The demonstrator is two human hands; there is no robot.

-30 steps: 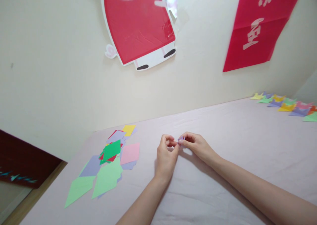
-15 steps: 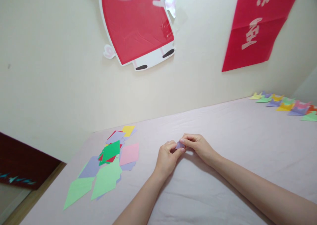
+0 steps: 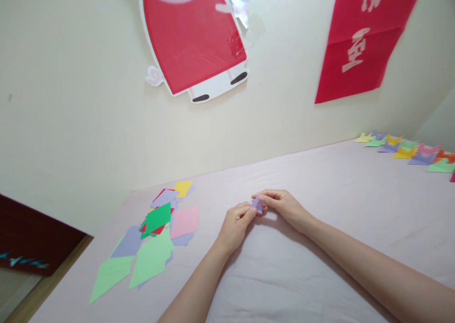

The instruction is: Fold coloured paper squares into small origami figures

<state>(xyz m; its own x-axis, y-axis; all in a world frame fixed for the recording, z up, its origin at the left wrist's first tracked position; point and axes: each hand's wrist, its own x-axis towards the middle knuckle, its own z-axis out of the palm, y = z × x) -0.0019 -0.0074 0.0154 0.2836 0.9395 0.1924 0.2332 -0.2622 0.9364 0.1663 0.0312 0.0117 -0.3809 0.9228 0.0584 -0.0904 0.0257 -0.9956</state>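
Observation:
A small piece of folded purple paper (image 3: 257, 205) is held between both hands, just above the pale sheet-covered surface (image 3: 284, 280). My left hand (image 3: 237, 224) pinches its lower left side, thumb on the near face. On its upper right, my right hand (image 3: 284, 206) grips it between thumb and fingers. Part of the paper is hidden behind the fingertips, so its full shape cannot be made out.
Loose coloured sheets lie to the left, among them a dark green square (image 3: 159, 218), a pink square (image 3: 184, 222) and light green sheets (image 3: 151, 256). Several folded paper figures (image 3: 405, 152) stand in rows at far right. A wall (image 3: 280, 119) rises behind.
The purple paper has turned in my fingers and shows more of its face, with points at its top. My left thumb has shifted left and up along it. The view has moved slightly.

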